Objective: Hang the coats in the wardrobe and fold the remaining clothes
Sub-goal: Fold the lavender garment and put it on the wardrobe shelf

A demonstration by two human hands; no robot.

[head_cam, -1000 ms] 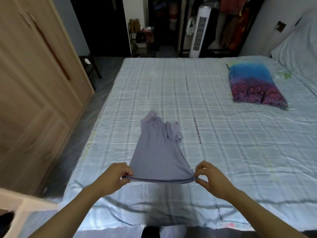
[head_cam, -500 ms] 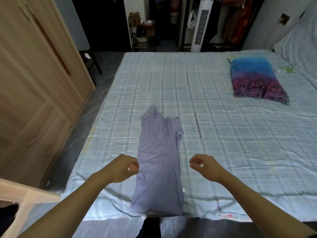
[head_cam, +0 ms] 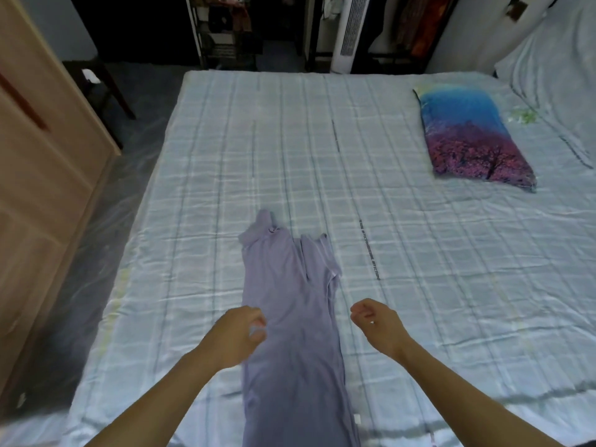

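Observation:
A lavender short-sleeved shirt [head_cam: 290, 317] lies on the bed [head_cam: 419, 285], folded lengthwise into a narrow strip. Its collar points away from me and its hem reaches the near edge. My left hand [head_cam: 237, 333] hovers at the shirt's left edge with its fingers curled. The fingertips overlap the fabric, and blur hides whether they pinch it. My right hand [head_cam: 377, 324] is a little to the right of the shirt, apart from it. Its fingers are loosely curled, thumb and forefinger are apart, and it holds nothing.
A blue and purple pillow [head_cam: 471, 137] lies at the bed's far right. A wooden wardrobe [head_cam: 42, 188] stands along the left, across a strip of floor. Beyond the bed are a white tower fan [head_cam: 350, 30], a shelf rack [head_cam: 225, 30] and hanging clothes [head_cam: 416, 24].
A second ago both hands held the shirt's hem stretched between them. They have let go, and the shirt now lies flat as a narrow strip. The hands hover at its sides.

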